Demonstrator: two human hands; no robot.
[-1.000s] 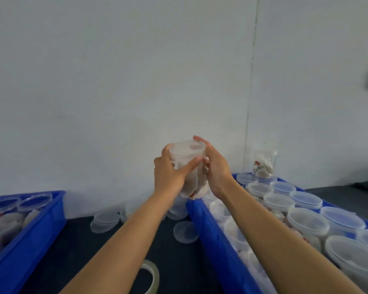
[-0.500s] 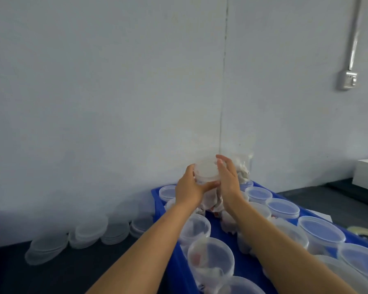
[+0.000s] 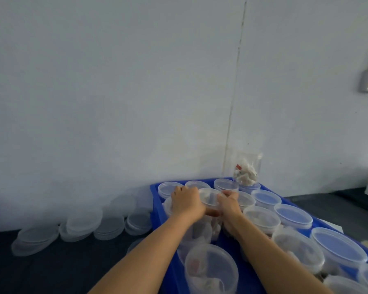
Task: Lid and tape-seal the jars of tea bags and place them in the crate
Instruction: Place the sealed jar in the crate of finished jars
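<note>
From the head camera, both hands meet over the far left part of the blue crate (image 3: 155, 200), clasped round one lidded jar (image 3: 208, 199) of tea bags. The left hand (image 3: 186, 201) curls over the jar's left side and rim; the right hand (image 3: 229, 203) wraps its right side, so each is grasping the jar and neither is free. The jar stands upright, its long axis vertical and its clear lid facing the camera, and it sits between the two hands, equally close to both. It looks to be low among the other jars, in a gap of the second row from the wall, though whether its base already rests on the crate floor is hidden by the forearms and the neighbouring jars. The coming move, as I judge it, turns on that vertical line: the jar has to go straight down into the gap, with lidded jars just beside it on the far and right sides. To the left of the crate, on the dark table (image 3: 51, 270), stacks of spare lids (image 3: 81, 228) lie along the wall. At the far corner a jar of tea bags (image 3: 245, 171) stands on top of the others.
</note>
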